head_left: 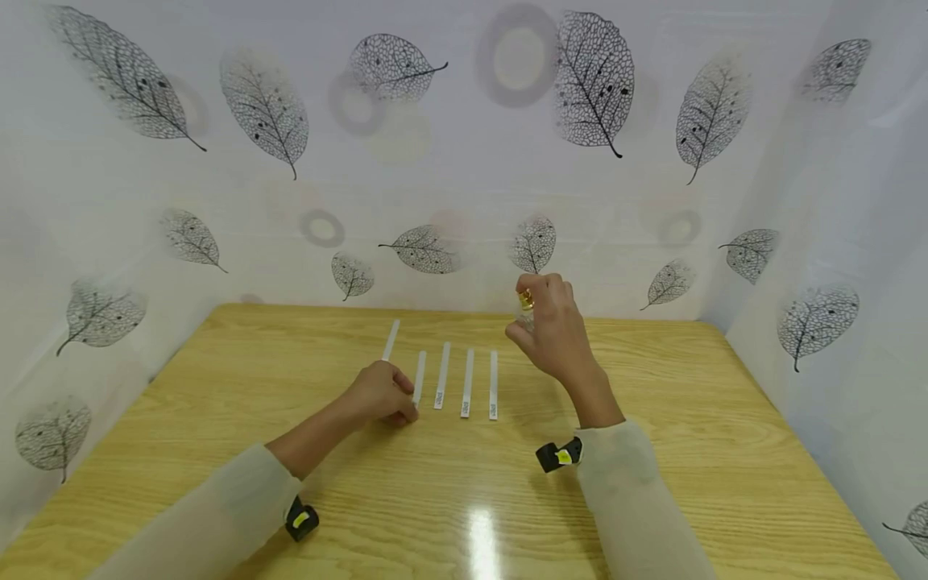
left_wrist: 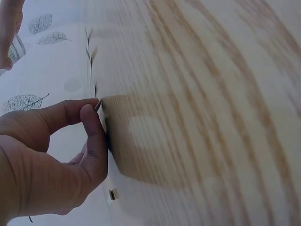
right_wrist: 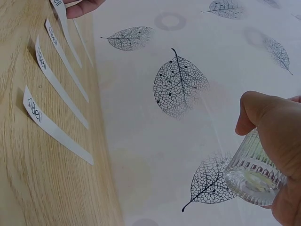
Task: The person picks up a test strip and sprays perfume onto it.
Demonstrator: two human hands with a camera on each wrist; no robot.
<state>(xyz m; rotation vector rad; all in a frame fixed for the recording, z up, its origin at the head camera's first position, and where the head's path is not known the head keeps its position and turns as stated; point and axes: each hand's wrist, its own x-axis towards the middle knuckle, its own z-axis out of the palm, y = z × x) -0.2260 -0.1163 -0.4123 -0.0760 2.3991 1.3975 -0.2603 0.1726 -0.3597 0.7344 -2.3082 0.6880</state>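
Note:
My left hand pinches the near end of a white paper strip between thumb and forefinger, low over the table. That strip's end shows as a thin edge at the fingertips in the left wrist view. Another strip lies partly hidden behind the same hand. My right hand grips a small ribbed clear-glass perfume bottle with a gold top, raised above the table right of the strips. Light liquid shows inside the glass.
Three more strips lie in a row between the hands, their near ends printed "Bell". They rest on a wood-grain table. A pale leaf-patterned curtain hangs behind the table and along its sides.

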